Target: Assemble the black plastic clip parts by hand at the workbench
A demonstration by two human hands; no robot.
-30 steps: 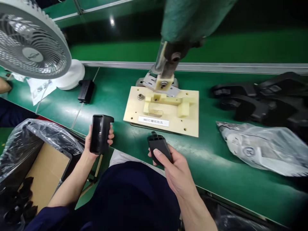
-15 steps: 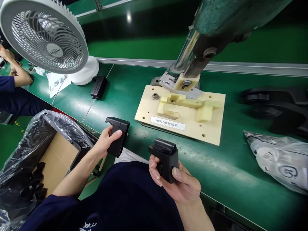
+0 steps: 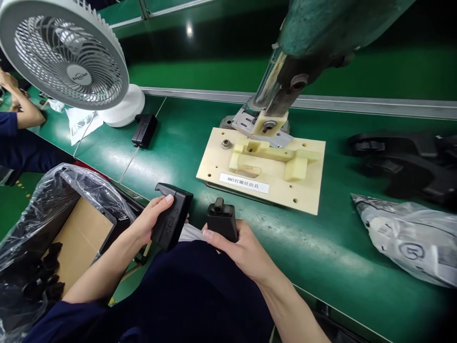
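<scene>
My left hand [image 3: 153, 216] is closed around a black plastic housing [image 3: 172, 217] with raised BOSCH lettering and a hooked upper corner. In my right hand [image 3: 243, 247] is a black plastic block-shaped part [image 3: 222, 223], held upright with a stepped top and gripped by thumb and fingers. The two parts are apart, side by side over the bench's front edge. Beyond them lies a cream fixture plate [image 3: 264, 202] with raised locating blocks and a white label. A similar black housing [image 3: 144, 130] rests on the bench at the back left.
A green press arm [image 3: 310, 33] with a metal ram stands over the fixture. At the left are a white fan [image 3: 78, 71] and a plastic-lined box [image 3: 84, 228] with black parts. Dark parts [image 3: 403, 159] and a plastic bag [image 3: 410, 243] lie right. A co-worker's arm [image 3: 26, 112] shows far left.
My right hand has turned its black part and brought it left, closer to the other. The left hand has lowered slightly and rotated the housing, so its lettering shows.
</scene>
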